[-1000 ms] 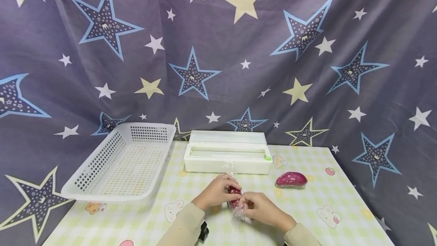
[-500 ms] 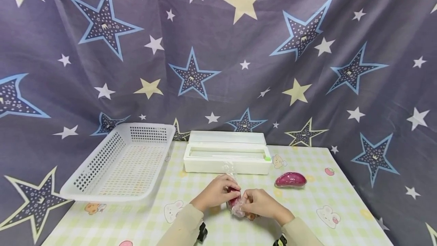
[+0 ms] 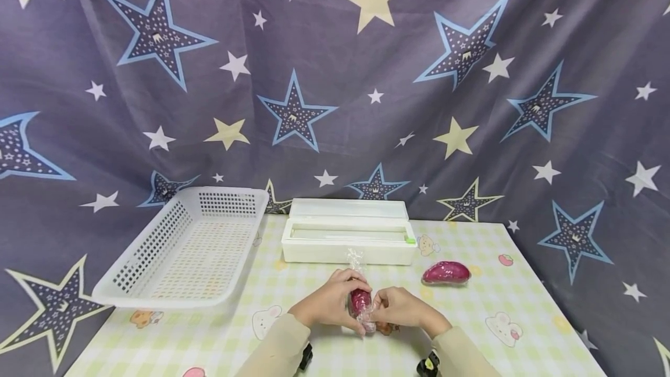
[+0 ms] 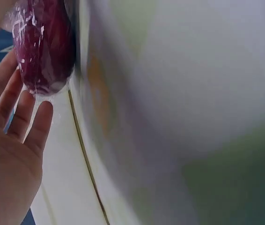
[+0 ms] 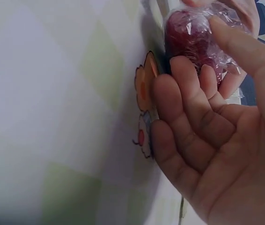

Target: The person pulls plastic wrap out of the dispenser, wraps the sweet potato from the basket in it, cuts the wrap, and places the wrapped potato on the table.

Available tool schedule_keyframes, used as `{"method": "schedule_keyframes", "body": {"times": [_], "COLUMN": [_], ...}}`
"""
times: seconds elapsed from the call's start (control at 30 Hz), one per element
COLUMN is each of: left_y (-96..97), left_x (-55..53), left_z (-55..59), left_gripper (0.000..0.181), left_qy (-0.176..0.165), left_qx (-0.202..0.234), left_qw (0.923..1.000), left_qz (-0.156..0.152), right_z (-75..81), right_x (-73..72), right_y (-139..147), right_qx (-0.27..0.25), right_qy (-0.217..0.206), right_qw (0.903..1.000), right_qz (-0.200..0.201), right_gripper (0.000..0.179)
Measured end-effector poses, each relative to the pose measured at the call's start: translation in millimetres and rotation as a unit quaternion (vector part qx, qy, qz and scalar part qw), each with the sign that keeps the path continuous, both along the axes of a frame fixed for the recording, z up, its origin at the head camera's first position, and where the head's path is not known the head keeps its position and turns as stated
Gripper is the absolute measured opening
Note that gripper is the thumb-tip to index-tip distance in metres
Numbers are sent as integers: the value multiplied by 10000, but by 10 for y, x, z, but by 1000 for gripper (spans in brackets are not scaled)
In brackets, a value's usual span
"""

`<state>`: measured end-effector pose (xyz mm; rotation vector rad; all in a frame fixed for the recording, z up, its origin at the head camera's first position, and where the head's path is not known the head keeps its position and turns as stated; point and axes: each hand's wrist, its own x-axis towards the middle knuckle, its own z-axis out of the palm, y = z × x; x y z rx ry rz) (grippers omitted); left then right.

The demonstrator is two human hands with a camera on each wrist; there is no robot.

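Note:
A reddish-purple sweet potato [image 3: 360, 301], covered in clear cling film [image 5: 224, 16], lies close over the table between both hands. My left hand [image 3: 330, 301] holds it from the left, fingers at its far end and thumb at its near end. In the left wrist view the fingertips of that hand reach the rounded end of the sweet potato [image 4: 43, 51]. From the right, my right hand [image 3: 405, 309] pinches the film at the near end between thumb and index finger. Its other fingers curl loosely in the right wrist view. A crumpled tail of film sticks out toward the back.
Behind the hands stands a white cling film box [image 3: 348, 253], its lid raised. A second wrapped purple piece [image 3: 446, 273] lies to the right. At the left is a white perforated basket [image 3: 157, 304]. A checked cloth [image 3: 502, 290] covers the table, with a star-patterned curtain behind.
The left thumb has moved down to the near end of the sweet potato, showing more of it. The right hand has drawn film in against the near end.

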<state>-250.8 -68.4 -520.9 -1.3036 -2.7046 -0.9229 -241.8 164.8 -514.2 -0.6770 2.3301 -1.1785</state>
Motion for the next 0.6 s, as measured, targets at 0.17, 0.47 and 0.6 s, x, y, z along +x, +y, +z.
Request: {"method": "schedule_keyframes", "body": {"times": [0.17,0.47,0.6], "left_y": [28,-7,-9], "left_x": [-23,-28,-34], "left_z": [-28,5,6], "left_gripper": [75,71,68], "left_qy": [29,-585,-645], "left_qx": [130,252,212], "left_qw": [9999,9979,9975], "left_qz": [63,150,187], "right_z": [14,3,15], "right_x": [-9,-32,-57], "right_y": [21,58,87], "right_qx": [-47,-365,-717], "right_qy": [-33,-169,-268], "right_qw": [10000,9991,9962], "right_qz": [24,149,411], "right_gripper": [21,18,11]}}
